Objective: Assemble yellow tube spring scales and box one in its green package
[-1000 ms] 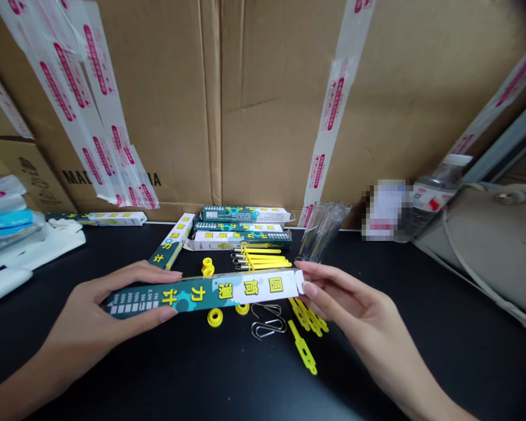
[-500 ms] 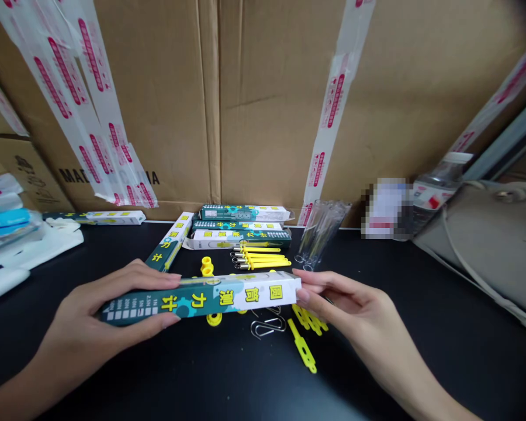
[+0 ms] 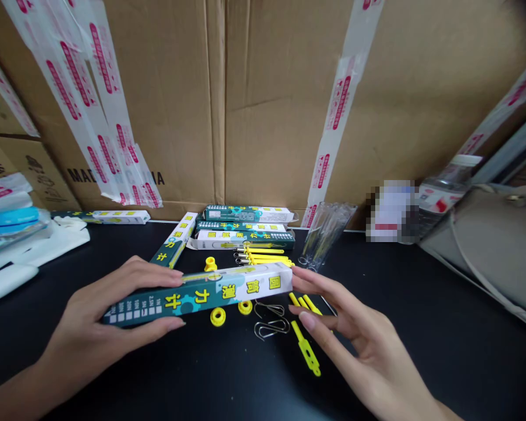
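Right hand (image 3: 346, 330) has drawn off the box end, fingers loosely spread, holding nothing, just beside it at three o'clock. Left hand (image 3: 99, 313) alone grips the green-and-white box (image 3: 197, 297), tilted slightly above the black table (image 3: 421, 362), yellow rings (image 3: 218, 316) and wire hooks (image 3: 269, 320) at six o'clock.

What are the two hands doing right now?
Left hand: closed, holding the teal-and-white cardboard box.
Right hand: open, holding nothing, fingers beside the box's end.
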`<state>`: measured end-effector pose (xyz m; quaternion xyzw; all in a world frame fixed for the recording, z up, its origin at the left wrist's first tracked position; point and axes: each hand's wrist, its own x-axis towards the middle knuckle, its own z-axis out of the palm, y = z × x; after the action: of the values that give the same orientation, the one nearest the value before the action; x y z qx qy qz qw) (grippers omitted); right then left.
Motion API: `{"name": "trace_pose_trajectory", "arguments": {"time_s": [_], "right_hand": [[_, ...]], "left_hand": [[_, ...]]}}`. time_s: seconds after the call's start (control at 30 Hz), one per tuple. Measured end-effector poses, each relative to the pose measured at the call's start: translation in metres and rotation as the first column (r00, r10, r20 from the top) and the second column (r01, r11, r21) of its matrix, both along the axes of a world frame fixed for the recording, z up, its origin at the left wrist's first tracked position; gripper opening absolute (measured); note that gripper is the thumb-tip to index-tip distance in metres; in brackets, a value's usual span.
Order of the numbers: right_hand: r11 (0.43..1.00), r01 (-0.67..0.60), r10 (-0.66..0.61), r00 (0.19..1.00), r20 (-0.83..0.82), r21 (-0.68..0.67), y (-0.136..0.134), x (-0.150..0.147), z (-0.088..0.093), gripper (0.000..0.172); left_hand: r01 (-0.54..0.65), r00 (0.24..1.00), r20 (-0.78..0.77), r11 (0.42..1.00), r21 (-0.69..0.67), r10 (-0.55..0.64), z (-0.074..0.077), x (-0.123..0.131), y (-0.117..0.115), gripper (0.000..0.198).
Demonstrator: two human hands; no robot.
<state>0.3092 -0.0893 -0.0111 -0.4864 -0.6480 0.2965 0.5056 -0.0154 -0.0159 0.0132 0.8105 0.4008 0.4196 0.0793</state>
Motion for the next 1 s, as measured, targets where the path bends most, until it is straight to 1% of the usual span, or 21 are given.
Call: {"name": "trace_pose_trajectory", "arguments": {"time_s": [0.07, 0.1, 0.2, 0.27, 0.33, 0.4, 0.43, 0.47, 0.5, 0.53, 0.6, 0.7, 0.8, 0.9, 1.0], "right_hand": [[0.999, -0.047, 0.047, 0.999, 0.02, 0.009, -0.003, 0.0, 0.003, 0.047], [0.997, -0.073, 0.072, 0.997, 0.017, 0.014, -0.003, 0.0, 0.005, 0.048], [0.99, -0.14, 0.14, 0.99, -0.017, 0.017, -0.003, -0.001, 0.009, 0.049], [0.985, -0.17, 0.17, 0.985, -0.027, 0.008, -0.003, -0.001, 0.012, 0.051], [0.985, -0.17, 0.17, 0.985, 0.007, 0.014, -0.004, 0.0, 0.014, 0.054], [0.987, -0.154, 0.15, 0.986, 0.074, 0.043, -0.006, 0.0, 0.017, 0.057], [0.987, -0.146, 0.14, 0.985, 0.105, 0.059, -0.006, 0.001, 0.018, 0.058], [0.987, -0.143, 0.133, 0.982, 0.131, 0.073, -0.007, 0.001, 0.019, 0.058], [0.987, -0.14, 0.127, 0.98, 0.151, 0.079, -0.007, 0.002, 0.019, 0.057], [0.987, -0.139, 0.123, 0.978, 0.17, 0.086, -0.008, 0.002, 0.019, 0.056], [0.985, -0.136, 0.111, 0.97, 0.216, 0.107, -0.007, 0.003, 0.018, 0.053], [0.976, -0.134, 0.08, 0.952, 0.294, 0.17, -0.006, 0.003, 0.014, 0.048], [0.971, -0.119, 0.048, 0.947, 0.319, 0.206, -0.006, 0.0, 0.012, 0.047], [0.967, -0.089, 0.01, 0.949, 0.316, 0.238, -0.009, -0.004, 0.013, 0.045], [0.957, -0.086, -0.012, 0.943, 0.332, 0.278, -0.012, -0.005, 0.016, 0.043]], "left_hand": [[-0.024, 0.999, 0.026, 0.999, -0.047, 0.025, 0.003, 0.004, -0.002, 0.041], [-0.038, 0.999, 0.032, 0.998, -0.058, 0.039, 0.004, 0.006, -0.003, 0.043], [-0.077, 0.995, 0.06, 0.992, -0.1, 0.084, 0.005, 0.012, -0.004, 0.034], [-0.117, 0.984, 0.108, 0.976, -0.183, 0.139, 0.007, 0.013, -0.003, 0.029], [-0.181, 0.96, 0.156, 0.94, -0.29, 0.233, 0.01, 0.01, 0.0, 0.032], [-0.276, 0.918, 0.172, 0.888, -0.368, 0.357, 0.014, 0.006, 0.004, 0.044], [-0.322, 0.9, 0.154, 0.86, -0.397, 0.408, 0.017, 0.004, 0.007, 0.051], [-0.363, 0.887, 0.133, 0.847, -0.389, 0.442, 0.02, 0.001, 0.011, 0.056], [-0.411, 0.87, 0.128, 0.843, -0.347, 0.477, 0.023, -0.002, 0.015, 0.058], [-0.467, 0.847, 0.111, 0.826, -0.315, 0.521, 0.026, -0.004, 0.02, 0.055], [-0.561, 0.801, 0.044, 0.773, -0.296, 0.598, 0.03, -0.01, 0.029, 0.051], [-0.595, 0.78, 0.004, 0.743, -0.306, 0.626, 0.03, -0.019, 0.041, 0.047], [-0.624, 0.769, -0.065, 0.725, -0.291, 0.635, 0.026, -0.027, 0.049, 0.046], [-0.642, 0.761, -0.126, 0.71, -0.29, 0.636, 0.022, -0.031, 0.052, 0.049], [-0.655, 0.753, -0.166, 0.701, -0.282, 0.637, 0.02, -0.032, 0.051, 0.052]]}}
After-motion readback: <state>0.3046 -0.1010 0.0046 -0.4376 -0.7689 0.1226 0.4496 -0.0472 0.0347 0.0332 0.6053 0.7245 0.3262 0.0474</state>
